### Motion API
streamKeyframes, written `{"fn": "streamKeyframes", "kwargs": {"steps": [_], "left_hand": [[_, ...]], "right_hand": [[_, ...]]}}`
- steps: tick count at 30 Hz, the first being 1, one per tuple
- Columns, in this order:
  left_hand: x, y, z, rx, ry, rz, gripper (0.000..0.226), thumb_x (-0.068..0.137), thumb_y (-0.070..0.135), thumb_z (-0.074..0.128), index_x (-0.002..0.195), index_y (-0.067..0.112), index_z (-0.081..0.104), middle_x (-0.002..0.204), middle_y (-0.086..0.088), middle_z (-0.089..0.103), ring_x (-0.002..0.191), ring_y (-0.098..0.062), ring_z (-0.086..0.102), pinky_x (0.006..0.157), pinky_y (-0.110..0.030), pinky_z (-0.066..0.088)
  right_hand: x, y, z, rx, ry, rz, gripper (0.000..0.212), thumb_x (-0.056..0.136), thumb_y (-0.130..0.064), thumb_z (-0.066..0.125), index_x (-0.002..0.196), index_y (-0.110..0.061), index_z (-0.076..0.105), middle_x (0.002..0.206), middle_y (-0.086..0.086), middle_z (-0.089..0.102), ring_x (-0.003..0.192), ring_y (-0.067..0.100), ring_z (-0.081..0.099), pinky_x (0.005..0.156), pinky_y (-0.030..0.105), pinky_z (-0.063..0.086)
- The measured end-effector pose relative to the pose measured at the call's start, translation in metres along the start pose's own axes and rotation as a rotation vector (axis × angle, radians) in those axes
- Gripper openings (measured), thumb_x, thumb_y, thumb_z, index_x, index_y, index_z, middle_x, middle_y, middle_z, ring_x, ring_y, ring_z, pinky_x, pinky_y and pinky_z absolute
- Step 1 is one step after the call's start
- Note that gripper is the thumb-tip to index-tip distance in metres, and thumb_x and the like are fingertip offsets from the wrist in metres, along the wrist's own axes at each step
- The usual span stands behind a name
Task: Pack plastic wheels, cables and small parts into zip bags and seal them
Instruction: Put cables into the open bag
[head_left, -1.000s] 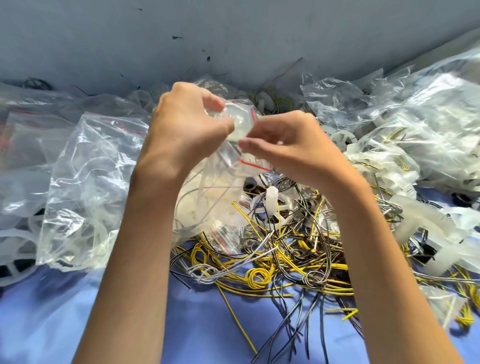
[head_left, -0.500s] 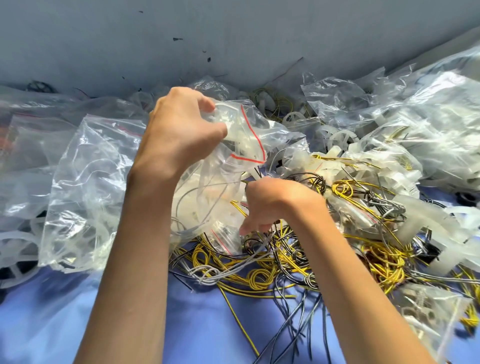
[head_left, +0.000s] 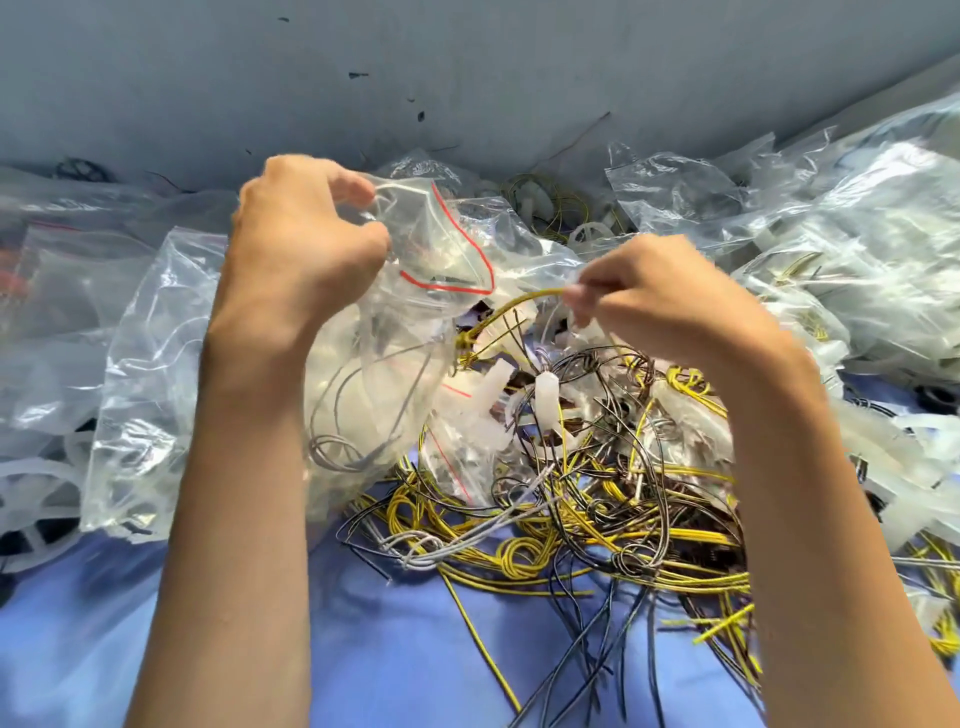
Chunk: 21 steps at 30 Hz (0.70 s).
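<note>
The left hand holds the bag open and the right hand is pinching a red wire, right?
Not quite. In the head view, the wire that the right hand pinches is yellow, not red. The left hand does hold the zip bag open at its mouth.

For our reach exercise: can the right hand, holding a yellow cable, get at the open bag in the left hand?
Probably yes: the left hand holds the bag open toward the right hand, with only the pinched yellow cable between them.
</note>
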<state>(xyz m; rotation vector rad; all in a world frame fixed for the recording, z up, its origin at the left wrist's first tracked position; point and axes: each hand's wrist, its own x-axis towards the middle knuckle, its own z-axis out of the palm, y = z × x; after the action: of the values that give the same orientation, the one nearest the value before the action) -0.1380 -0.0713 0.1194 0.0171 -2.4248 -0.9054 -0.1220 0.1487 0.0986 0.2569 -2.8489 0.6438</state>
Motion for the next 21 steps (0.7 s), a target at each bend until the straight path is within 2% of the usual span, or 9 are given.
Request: {"fn": "streamKeyframes", "kwargs": {"steps": [3,6,10,12,13,14,15,19,21], "left_hand": [[0.0,-0.003,-0.007,-0.029,0.026,-0.002,0.036,0.077,0.013,0.056,0.108,0.023,0.07,0.106,-0.001,0.07,0.102,-0.023,0.063,0.091,-0.029,0.047],[-0.002,0.0,-0.008,-0.081,-0.055,0.039,0.041,0.073,0.008,0.05,0.103,0.027,0.071,0.105,0.002,0.071,0.102,-0.014,0.064,0.091,-0.026,0.049],[-0.006,0.008,-0.004,0.064,-0.43,0.177,0.04,0.077,0.003,0.05,0.077,0.036,0.072,0.092,-0.006,0.069,0.076,0.0,0.063,0.063,-0.016,0.044],[-0.009,0.012,0.004,0.15,-0.662,0.249,0.036,0.082,0.004,0.051,0.082,0.034,0.073,0.091,0.008,0.069,0.074,-0.001,0.059,0.063,-0.005,0.04],[-0.01,0.015,0.008,0.172,-0.723,0.266,0.032,0.085,0.006,0.052,0.088,0.03,0.073,0.085,0.021,0.064,0.074,0.0,0.055,0.056,0.0,0.035],[-0.011,0.017,0.012,0.175,-0.742,0.273,0.025,0.088,0.012,0.054,0.093,0.027,0.073,0.074,0.031,0.061,0.075,0.006,0.056,0.05,0.001,0.032],[-0.012,0.019,0.017,0.162,-0.732,0.27,0.019,0.089,0.02,0.056,0.097,0.026,0.072,0.067,0.028,0.064,0.071,0.007,0.059,0.053,-0.001,0.034],[-0.016,0.025,0.032,0.109,-0.716,0.267,0.048,0.076,0.056,0.066,0.115,0.03,0.064,0.124,0.012,0.061,0.105,-0.005,0.053,0.086,-0.021,0.036],[-0.023,0.032,0.042,0.086,-0.75,0.314,0.047,0.073,0.058,0.068,0.113,0.033,0.065,0.128,0.011,0.06,0.113,-0.004,0.052,0.092,-0.022,0.038]], "right_hand": [[-0.002,0.012,-0.016,0.103,0.244,0.035,0.034,0.091,-0.031,0.058,0.06,-0.017,0.062,0.037,-0.005,0.044,0.034,0.001,0.039,0.035,0.014,0.025],[-0.003,0.018,-0.025,0.26,0.427,0.046,0.03,0.088,-0.032,0.054,0.062,-0.019,0.061,0.036,-0.012,0.042,0.037,0.001,0.038,0.037,0.014,0.022],[-0.003,0.013,-0.024,0.521,0.452,0.027,0.029,0.088,-0.03,0.052,0.06,-0.027,0.06,0.059,-0.013,0.05,0.058,0.004,0.039,0.06,0.023,0.031],[-0.003,0.01,-0.023,0.642,0.45,0.033,0.032,0.091,-0.026,0.053,0.06,-0.029,0.062,0.075,0.0,0.055,0.072,0.01,0.043,0.07,0.027,0.035],[-0.004,0.008,-0.023,0.689,0.453,0.042,0.034,0.092,-0.024,0.053,0.06,-0.029,0.062,0.077,0.0,0.057,0.075,0.009,0.045,0.072,0.027,0.036],[-0.004,0.006,-0.023,0.72,0.455,0.053,0.035,0.093,-0.022,0.054,0.06,-0.028,0.062,0.076,-0.004,0.058,0.076,0.008,0.046,0.073,0.027,0.038],[-0.004,0.006,-0.023,0.742,0.451,0.065,0.036,0.094,-0.021,0.054,0.06,-0.027,0.062,0.073,-0.008,0.06,0.076,0.007,0.048,0.073,0.026,0.039],[-0.005,0.003,-0.024,0.851,0.409,0.118,0.038,0.097,-0.022,0.052,0.06,-0.024,0.061,0.064,-0.016,0.06,0.076,0.006,0.054,0.076,0.022,0.044],[-0.006,0.004,-0.025,0.866,0.386,0.141,0.04,0.097,-0.023,0.052,0.058,-0.025,0.061,0.067,-0.016,0.059,0.078,0.006,0.054,0.079,0.024,0.043]]}}
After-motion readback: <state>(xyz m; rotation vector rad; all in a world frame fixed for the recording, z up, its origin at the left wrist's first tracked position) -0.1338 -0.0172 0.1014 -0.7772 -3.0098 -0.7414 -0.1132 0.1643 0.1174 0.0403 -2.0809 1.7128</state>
